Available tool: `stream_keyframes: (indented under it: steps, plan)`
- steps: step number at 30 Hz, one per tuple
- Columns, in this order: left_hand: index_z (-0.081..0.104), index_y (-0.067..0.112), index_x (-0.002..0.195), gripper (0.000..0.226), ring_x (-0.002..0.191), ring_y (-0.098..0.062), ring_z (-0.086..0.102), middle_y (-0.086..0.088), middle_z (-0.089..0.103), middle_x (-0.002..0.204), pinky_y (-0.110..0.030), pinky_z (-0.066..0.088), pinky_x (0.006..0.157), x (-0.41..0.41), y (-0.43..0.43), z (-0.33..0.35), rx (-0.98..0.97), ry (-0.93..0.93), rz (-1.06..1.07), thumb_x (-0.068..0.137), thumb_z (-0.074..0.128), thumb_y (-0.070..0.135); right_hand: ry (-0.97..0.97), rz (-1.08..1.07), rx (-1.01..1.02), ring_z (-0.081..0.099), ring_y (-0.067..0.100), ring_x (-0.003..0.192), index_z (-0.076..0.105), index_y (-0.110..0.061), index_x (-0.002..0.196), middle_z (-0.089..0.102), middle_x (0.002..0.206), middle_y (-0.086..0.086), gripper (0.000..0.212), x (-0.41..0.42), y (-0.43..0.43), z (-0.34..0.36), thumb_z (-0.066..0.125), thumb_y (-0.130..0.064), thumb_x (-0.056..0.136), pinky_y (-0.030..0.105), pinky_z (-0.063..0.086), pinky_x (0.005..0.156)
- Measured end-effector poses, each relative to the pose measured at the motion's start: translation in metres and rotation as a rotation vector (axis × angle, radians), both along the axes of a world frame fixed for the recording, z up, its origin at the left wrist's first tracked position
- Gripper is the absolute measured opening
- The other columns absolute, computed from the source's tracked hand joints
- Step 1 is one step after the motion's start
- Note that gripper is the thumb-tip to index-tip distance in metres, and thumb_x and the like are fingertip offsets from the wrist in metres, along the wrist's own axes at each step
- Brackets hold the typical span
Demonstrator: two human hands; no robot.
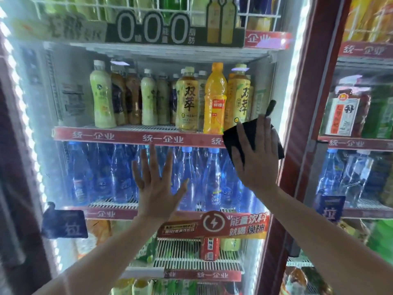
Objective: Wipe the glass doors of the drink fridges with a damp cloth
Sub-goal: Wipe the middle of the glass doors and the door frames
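The glass door [70, 171] of a lit drink fridge fills the view, with bottles on shelves behind it. My right hand [256, 156] lies flat with straight fingers on a black cloth [235, 135], pressing it against the glass near the door's right edge. The cloth pokes out above and to both sides of the hand. My left hand [156, 182] is spread open with its palm toward the glass at the middle of the door, level with the blue bottles; whether it touches the glass is unclear.
A dark red frame [302, 116] separates this door from a second fridge door [361, 171] on the right. Blue pull tags [64, 224] hang at the left of each door. A dark frame runs down the far left edge.
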State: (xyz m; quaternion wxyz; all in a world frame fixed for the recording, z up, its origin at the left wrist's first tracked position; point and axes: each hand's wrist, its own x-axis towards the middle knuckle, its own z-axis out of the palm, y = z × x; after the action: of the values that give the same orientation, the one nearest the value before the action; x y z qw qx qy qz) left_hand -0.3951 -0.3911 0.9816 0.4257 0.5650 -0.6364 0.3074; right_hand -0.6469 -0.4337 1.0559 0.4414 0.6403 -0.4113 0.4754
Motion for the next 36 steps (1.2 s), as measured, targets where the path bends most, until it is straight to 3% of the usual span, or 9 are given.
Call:
stream_keyframes:
  steps: [4, 10, 15, 20, 26, 31, 36]
  plan:
    - [0.003, 0.017, 0.159, 0.096, 0.15, -0.039, -0.013, -0.022, -0.013, 0.163, -0.065, 0.0, 0.118, 0.019, -0.001, -0.001, 0.068, 0.117, 0.109, 0.088, 0.031, 0.075, -0.09, 0.019, -0.038, 0.022, 0.044, 0.147, 0.037, -0.013, 0.151, 0.026, 0.156, 0.029, 0.051, 0.028, -0.003, -0.033, 0.039, -0.033, 0.104, 0.047, 0.009, 0.124]
    - [-0.008, 0.017, 0.158, 0.098, 0.148, -0.046, -0.016, -0.027, -0.019, 0.16, -0.072, 0.002, 0.114, 0.022, -0.008, -0.007, 0.094, 0.103, 0.098, 0.089, 0.027, 0.077, 0.134, 0.031, -0.028, 0.022, 0.038, 0.147, 0.032, -0.008, 0.151, 0.031, 0.153, 0.024, 0.049, 0.033, -0.008, -0.075, 0.033, -0.032, 0.108, 0.047, 0.012, 0.125]
    - [-0.011, 0.017, 0.157, 0.098, 0.147, -0.047, -0.016, -0.026, -0.02, 0.159, -0.072, 0.002, 0.114, 0.023, -0.004, -0.008, 0.119, 0.104, 0.092, 0.09, 0.028, 0.076, 0.489, -0.006, 0.023, 0.014, 0.033, 0.151, 0.019, -0.009, 0.157, 0.023, 0.158, 0.019, 0.055, 0.018, -0.005, -0.089, 0.026, -0.035, 0.109, 0.044, 0.009, 0.125]
    - [-0.011, 0.018, 0.157, 0.095, 0.148, -0.046, -0.014, -0.027, -0.017, 0.16, -0.071, 0.008, 0.114, 0.021, 0.0, -0.004, 0.149, 0.112, 0.103, 0.091, 0.024, 0.076, 0.682, -0.011, -0.014, 0.019, 0.032, 0.151, 0.028, -0.01, 0.155, 0.021, 0.16, 0.018, 0.055, 0.019, -0.005, -0.035, 0.036, -0.036, 0.107, 0.045, 0.012, 0.125]
    - [-0.012, 0.024, 0.157, 0.094, 0.15, -0.04, -0.016, -0.019, -0.023, 0.161, -0.067, 0.005, 0.117, 0.025, 0.003, -0.003, 0.171, 0.136, 0.085, 0.09, 0.026, 0.077, 0.297, 0.026, -0.042, 0.02, 0.037, 0.15, 0.038, -0.005, 0.151, 0.025, 0.159, 0.024, 0.052, 0.061, -0.003, 0.042, 0.04, -0.03, 0.106, 0.049, 0.017, 0.123]
    - [0.009, 0.023, 0.159, 0.081, 0.152, -0.034, -0.004, -0.015, -0.006, 0.165, -0.063, 0.01, 0.118, 0.049, 0.008, -0.006, 0.096, 0.11, 0.026, 0.094, 0.027, 0.068, -0.064, -0.014, -0.02, 0.019, 0.039, 0.15, 0.032, -0.005, 0.153, 0.022, 0.159, 0.025, 0.055, 0.108, -0.001, 0.004, 0.037, -0.031, 0.106, 0.047, 0.012, 0.125]
    - [0.016, 0.021, 0.158, 0.082, 0.153, -0.034, 0.0, -0.018, 0.001, 0.165, -0.051, -0.003, 0.121, 0.096, 0.01, -0.008, 0.02, 0.149, 0.095, 0.093, 0.036, 0.065, -0.11, -0.048, 0.032, 0.013, 0.039, 0.151, 0.024, -0.006, 0.155, 0.02, 0.16, 0.026, 0.059, 0.146, 0.001, -0.051, 0.036, -0.033, 0.104, 0.047, 0.01, 0.125]
